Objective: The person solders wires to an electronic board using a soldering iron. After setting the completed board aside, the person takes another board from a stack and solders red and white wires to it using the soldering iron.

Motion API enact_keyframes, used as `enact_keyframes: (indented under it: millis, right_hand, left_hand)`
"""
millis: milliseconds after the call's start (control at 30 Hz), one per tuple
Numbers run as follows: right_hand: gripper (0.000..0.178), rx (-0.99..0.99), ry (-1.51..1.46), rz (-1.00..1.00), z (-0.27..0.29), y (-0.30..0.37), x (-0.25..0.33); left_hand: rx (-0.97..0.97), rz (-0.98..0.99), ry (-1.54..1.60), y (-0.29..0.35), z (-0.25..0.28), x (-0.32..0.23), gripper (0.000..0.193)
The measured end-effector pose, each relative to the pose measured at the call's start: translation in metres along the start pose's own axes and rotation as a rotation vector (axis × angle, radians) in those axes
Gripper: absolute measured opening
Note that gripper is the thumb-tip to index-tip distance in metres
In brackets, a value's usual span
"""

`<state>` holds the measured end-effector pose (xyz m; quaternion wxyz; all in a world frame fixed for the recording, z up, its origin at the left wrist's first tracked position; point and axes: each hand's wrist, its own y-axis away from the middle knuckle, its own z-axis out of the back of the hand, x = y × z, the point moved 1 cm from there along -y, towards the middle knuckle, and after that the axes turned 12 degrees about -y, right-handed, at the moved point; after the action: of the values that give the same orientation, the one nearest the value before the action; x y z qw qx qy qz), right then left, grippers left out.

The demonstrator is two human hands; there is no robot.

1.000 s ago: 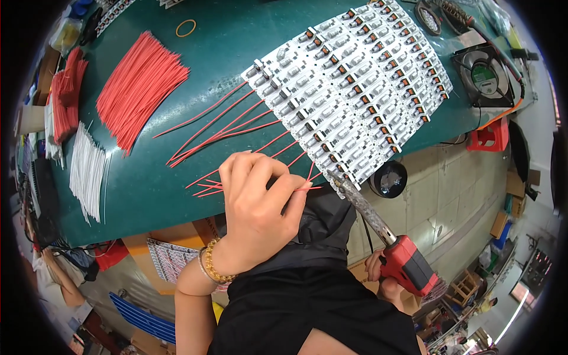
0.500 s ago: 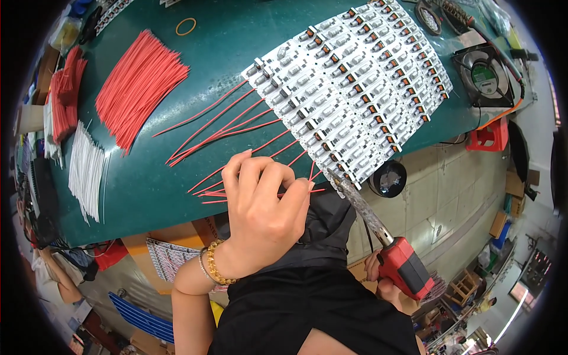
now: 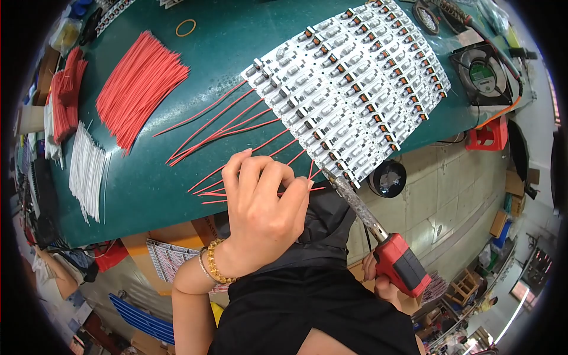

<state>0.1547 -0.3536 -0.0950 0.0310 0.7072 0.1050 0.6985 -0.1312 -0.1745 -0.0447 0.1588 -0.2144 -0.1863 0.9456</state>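
A sheet of white circuit boards (image 3: pixel 355 89) lies on the green table, lined with small metal and orange-black parts. Several red wires (image 3: pixel 216 112) run leftward from its near-left edge. My left hand (image 3: pixel 263 201) is over these wires, thumb and index finger pinched on a red wire (image 3: pixel 311 170) at the sheet's near corner. In my right hand (image 3: pixel 378 278), partly hidden behind the handle, is a red and black soldering iron (image 3: pixel 402 265). Its long grey barrel points up-left, and the tip meets the sheet's edge beside the pinched wire.
A fanned pile of red wires (image 3: pixel 139 89) and a bundle of white wires (image 3: pixel 86 171) lie to the left. A rubber band (image 3: pixel 186 27) is behind them. A square fan (image 3: pixel 482 74) stands at the right, near a red stool (image 3: pixel 486 137). A round black container (image 3: pixel 389 178) sits below the table edge.
The soldering iron has shifted slightly up and left along the sheet's edge, with my right hand following. My left hand stays almost in place.
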Motion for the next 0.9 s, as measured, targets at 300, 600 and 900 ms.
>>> enact_keyframes:
  millis: [300, 600, 900]
  right_hand:
    - [0.041, -0.034, -0.589, -0.223, -0.005, 0.011, 0.013]
    - [0.087, -0.151, -0.366, -0.027, -0.037, -0.030, 0.047]
    - [0.088, -0.100, -0.320, 0.002, -0.039, -0.029, 0.052]
  left_hand:
    - [-0.006, -0.001, -0.002, 0.001, -0.001, 0.001, 0.012]
    - [-0.097, -0.111, 0.063, 0.001, 0.003, 0.017, 0.033]
    - [-0.160, -0.003, 0.300, 0.000, 0.000, 0.006, 0.023]
